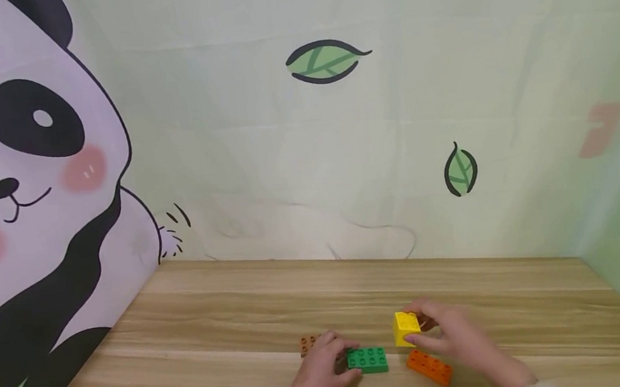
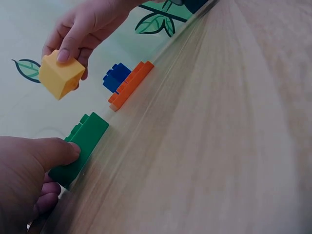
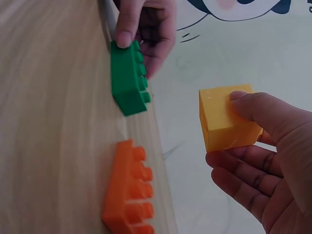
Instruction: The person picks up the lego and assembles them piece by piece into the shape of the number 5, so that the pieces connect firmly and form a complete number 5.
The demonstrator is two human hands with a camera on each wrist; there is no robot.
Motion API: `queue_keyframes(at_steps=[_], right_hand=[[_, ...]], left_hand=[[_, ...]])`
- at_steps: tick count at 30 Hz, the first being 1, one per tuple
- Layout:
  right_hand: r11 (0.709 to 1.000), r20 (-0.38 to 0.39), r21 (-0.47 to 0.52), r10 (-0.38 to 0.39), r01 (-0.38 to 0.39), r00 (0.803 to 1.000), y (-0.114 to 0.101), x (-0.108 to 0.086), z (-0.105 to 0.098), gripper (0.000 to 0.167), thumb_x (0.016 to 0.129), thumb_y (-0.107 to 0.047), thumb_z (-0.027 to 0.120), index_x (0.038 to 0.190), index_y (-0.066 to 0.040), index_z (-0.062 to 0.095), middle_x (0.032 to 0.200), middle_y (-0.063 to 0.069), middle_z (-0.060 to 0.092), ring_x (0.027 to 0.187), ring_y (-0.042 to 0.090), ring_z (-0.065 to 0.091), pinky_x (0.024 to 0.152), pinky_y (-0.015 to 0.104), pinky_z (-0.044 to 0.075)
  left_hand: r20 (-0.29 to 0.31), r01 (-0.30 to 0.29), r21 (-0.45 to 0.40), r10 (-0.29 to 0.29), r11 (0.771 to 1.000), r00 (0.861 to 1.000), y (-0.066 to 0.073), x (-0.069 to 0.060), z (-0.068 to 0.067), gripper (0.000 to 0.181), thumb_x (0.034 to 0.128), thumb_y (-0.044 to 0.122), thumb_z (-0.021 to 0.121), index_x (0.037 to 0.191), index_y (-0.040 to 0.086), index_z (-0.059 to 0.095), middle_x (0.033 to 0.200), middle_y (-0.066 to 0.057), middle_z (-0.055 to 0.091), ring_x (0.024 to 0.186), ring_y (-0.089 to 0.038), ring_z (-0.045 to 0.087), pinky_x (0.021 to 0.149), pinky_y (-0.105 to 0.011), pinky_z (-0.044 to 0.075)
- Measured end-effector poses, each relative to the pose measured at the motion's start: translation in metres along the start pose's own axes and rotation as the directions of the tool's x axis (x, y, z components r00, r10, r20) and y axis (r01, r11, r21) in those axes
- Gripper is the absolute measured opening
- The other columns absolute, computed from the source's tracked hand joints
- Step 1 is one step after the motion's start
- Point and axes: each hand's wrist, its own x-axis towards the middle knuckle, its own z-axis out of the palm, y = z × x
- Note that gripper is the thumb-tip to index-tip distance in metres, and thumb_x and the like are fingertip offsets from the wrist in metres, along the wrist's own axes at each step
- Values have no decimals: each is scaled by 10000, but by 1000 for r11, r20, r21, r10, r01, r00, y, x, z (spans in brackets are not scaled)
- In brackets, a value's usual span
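A yellow brick is held up off the table by my right hand, pinched between thumb and fingers. In the right wrist view the thumb lies on one face of it. My left hand grips the left end of a green brick on the table, thumb on its near side. To the right of the green brick an orange brick lies on the table, studs up, below the yellow one. A brown brick is partly hidden behind my left hand.
A blue brick stands beyond the orange one in the left wrist view; my right hand seems to hide it in the head view. The wooden table meets a printed backdrop at its back and sides.
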Motion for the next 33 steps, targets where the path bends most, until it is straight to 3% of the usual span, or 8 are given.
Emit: queue_keyframes(at_steps=[6, 19, 33], right_hand=[[997, 34, 70, 5, -7, 999, 1, 1, 15, 436, 881, -386, 672, 1184, -78, 618, 1067, -3, 671, 870, 64, 599, 766, 199, 527], [996, -8, 87, -34, 35, 999, 0, 1, 38, 385, 884, -316, 684, 1176, -73, 622, 1041, 12, 676, 870, 73, 608, 767, 228, 548], [998, 15, 56, -6, 6, 1000, -4, 7, 42, 388, 888, -368, 667, 1181, -117, 620, 1057, -17, 660, 892, 88, 597, 783, 247, 539]], left_hand=[[3, 4, -14, -4, 1000, 1000, 3, 1, 1, 360, 796, 228, 774, 1133, 165, 664, 1025, 79, 556, 919, -38, 495, 804, -203, 482], [12, -20, 11, 20, 1000, 1000, 2, 4, 0, 330, 809, 243, 764, 1120, 183, 669, 1035, 77, 565, 928, -43, 508, 806, -210, 478], [5, -25, 25, 25, 999, 1000, 2, 2, -2, 339, 809, 252, 759, 1128, 190, 663, 1025, 84, 555, 943, -59, 508, 822, -230, 479]])
